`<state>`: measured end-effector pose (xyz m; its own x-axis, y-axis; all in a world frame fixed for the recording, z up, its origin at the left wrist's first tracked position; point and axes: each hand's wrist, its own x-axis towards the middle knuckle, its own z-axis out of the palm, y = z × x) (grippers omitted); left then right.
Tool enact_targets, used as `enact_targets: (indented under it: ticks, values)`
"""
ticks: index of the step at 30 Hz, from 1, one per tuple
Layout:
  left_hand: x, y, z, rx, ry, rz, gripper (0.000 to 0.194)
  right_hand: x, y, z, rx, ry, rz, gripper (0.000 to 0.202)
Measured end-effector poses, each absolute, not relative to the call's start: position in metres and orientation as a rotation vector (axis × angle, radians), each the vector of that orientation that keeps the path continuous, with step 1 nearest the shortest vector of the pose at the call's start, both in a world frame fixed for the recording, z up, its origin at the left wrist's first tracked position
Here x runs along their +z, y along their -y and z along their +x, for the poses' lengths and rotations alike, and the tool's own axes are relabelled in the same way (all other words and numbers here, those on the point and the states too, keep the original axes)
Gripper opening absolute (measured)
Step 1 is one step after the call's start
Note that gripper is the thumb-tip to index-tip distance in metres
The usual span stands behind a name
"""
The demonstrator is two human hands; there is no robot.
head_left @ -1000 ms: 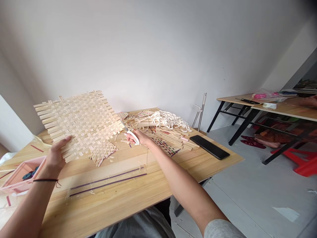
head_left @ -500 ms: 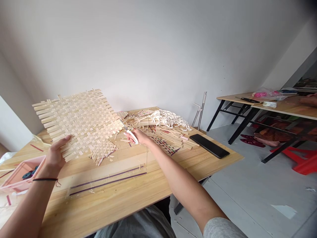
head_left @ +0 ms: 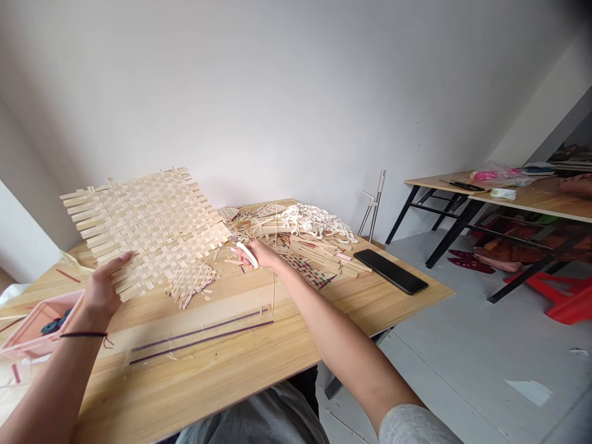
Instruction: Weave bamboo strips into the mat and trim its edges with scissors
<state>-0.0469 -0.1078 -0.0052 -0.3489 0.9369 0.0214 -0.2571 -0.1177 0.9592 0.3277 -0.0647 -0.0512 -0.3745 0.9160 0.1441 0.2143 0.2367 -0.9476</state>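
Observation:
A woven bamboo mat [head_left: 148, 222] with uneven strip ends is held up, tilted, above the left of the table. My left hand [head_left: 105, 280] is closed on its lower left edge, thumb on the front face. My right hand [head_left: 259, 254] is closed around white-handled scissors [head_left: 246, 254], whose blades point at the mat's right edge. Whether the blades touch a strip is too small to tell. Below the mat lies a smaller woven piece [head_left: 192, 282] with cut scraps around it.
Bamboo strips [head_left: 319, 253] and a heap of white cord [head_left: 314, 221] lie at the back. A black phone [head_left: 391, 272] rests near the right edge. Two dark strips [head_left: 203, 342] lie in front; a pink basket [head_left: 37, 327] stands left. Another table [head_left: 531, 200] stands at right.
The scissor blades look slightly different at the mat's right edge. Both hands and the mat stay in nearly the same place.

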Motion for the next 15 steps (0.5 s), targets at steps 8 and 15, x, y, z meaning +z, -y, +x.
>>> enact_targets:
  ticks: [8, 15]
  values:
    - [-0.0018, 0.1127, -0.0411, 1.627, -1.184, 0.813, 0.041, -0.0503, 0.0648, 0.3281, 1.223, 1.721, -1.037, 0.047]
    - [-0.0027, 0.1130, -0.0402, 1.626, -1.179, 0.810, 0.042, -0.0526, 0.0646, 0.3267, 1.248, 1.690, -1.030, 0.057]
